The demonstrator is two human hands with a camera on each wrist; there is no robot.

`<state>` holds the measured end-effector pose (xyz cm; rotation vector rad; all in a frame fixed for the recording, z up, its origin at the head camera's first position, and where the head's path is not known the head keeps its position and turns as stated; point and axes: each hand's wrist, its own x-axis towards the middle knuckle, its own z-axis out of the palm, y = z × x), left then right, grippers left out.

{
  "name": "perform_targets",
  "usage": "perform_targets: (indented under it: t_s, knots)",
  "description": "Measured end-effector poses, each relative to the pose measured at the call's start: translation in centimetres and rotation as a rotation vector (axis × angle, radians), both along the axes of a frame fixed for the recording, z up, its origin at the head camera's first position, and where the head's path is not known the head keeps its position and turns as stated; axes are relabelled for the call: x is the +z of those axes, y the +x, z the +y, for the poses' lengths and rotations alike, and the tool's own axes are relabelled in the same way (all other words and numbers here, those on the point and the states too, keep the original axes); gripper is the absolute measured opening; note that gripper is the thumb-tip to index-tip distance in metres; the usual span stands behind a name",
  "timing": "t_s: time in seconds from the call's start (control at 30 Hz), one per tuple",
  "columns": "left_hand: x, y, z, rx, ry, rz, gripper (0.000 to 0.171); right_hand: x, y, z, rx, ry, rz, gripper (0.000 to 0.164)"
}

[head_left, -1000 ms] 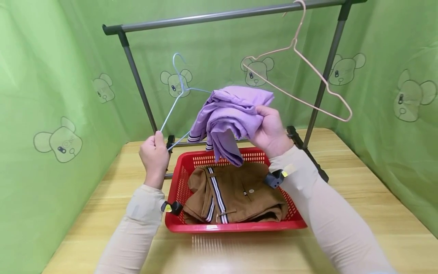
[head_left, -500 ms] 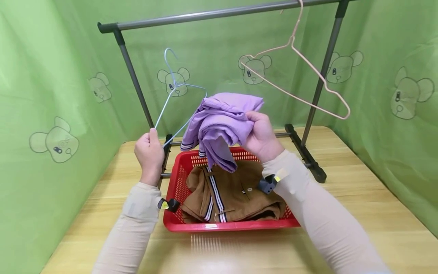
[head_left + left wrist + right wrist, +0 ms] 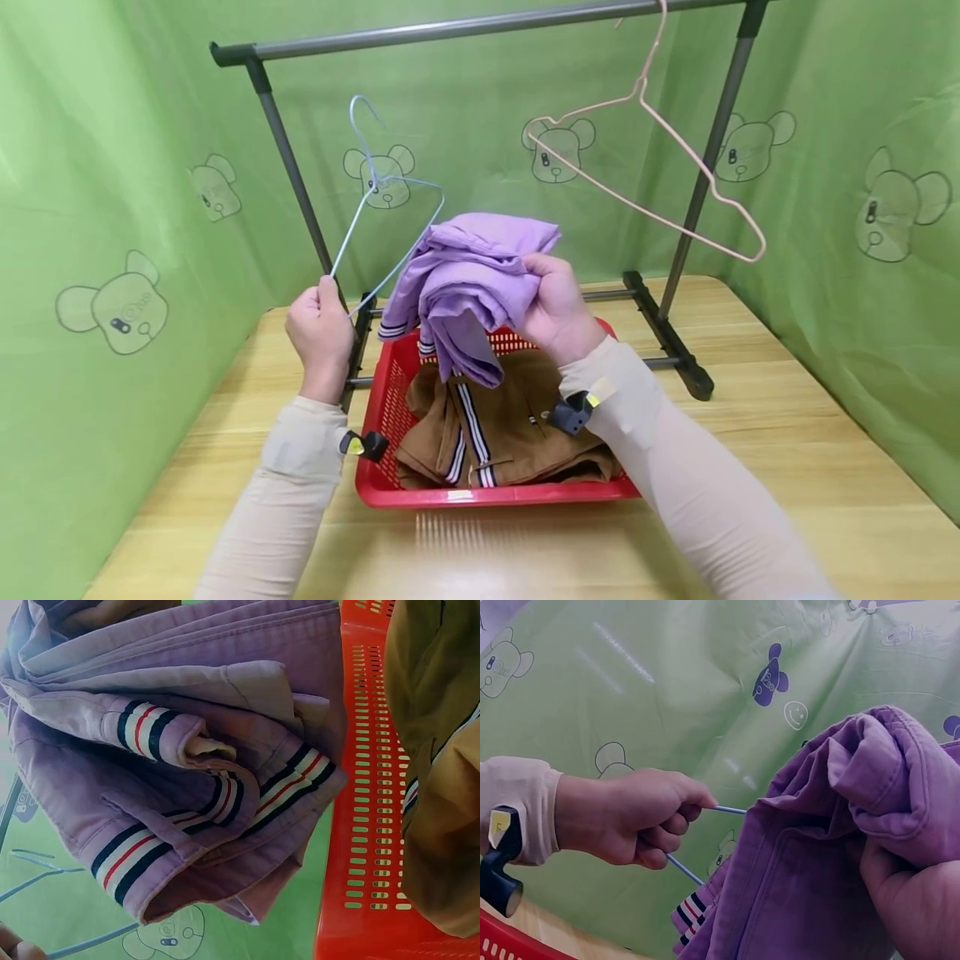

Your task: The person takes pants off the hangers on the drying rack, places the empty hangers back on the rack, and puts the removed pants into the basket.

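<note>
In the head view my left hand (image 3: 321, 333) grips a light-blue wire hanger (image 3: 353, 229) at its lower left corner, hook upward. My right hand (image 3: 561, 308) pinches a folded purple garment (image 3: 480, 271) along its right side, thumb on top. The bundle hangs over the basket's back part and overlaps the hanger's right end. Close up in the left wrist view, the purple garment (image 3: 60, 780) shows bands striped navy, white and red. From the right wrist view, the left hand (image 3: 641, 817) has its fingers curled round the hanger; the right fingers are partly hidden under the cloth.
A red plastic basket (image 3: 495, 497) stands on the wooden table (image 3: 810, 433), with a brown striped garment (image 3: 517, 433) inside. Behind it is a clothes rack with a grey rail (image 3: 450, 31). A pink hanger (image 3: 642, 83) hangs at its right. Green curtain (image 3: 465, 108) surrounds the area.
The right hand has moved left and down with the purple garment, toward the left hand. The left hand and the blue hanger have shifted slightly left, and the hanger's hook has tipped left.
</note>
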<state>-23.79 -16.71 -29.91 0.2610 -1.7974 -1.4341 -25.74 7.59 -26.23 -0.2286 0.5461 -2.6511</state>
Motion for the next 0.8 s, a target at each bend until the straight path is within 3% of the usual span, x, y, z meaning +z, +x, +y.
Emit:
perform_targets:
  t_s: [0.5, 0.8]
  knots:
    - [0.3, -0.2, -0.2, 0.019, 0.022, 0.022, 0.048, -0.8, 0.6, -1.4, 0.015, 0.079, -0.018, 0.085]
    - [0.6, -0.3, -0.6, 0.020, 0.036, 0.031, 0.048, -1.0, 0.9, -2.5, 0.017, 0.076, -0.050, 0.076]
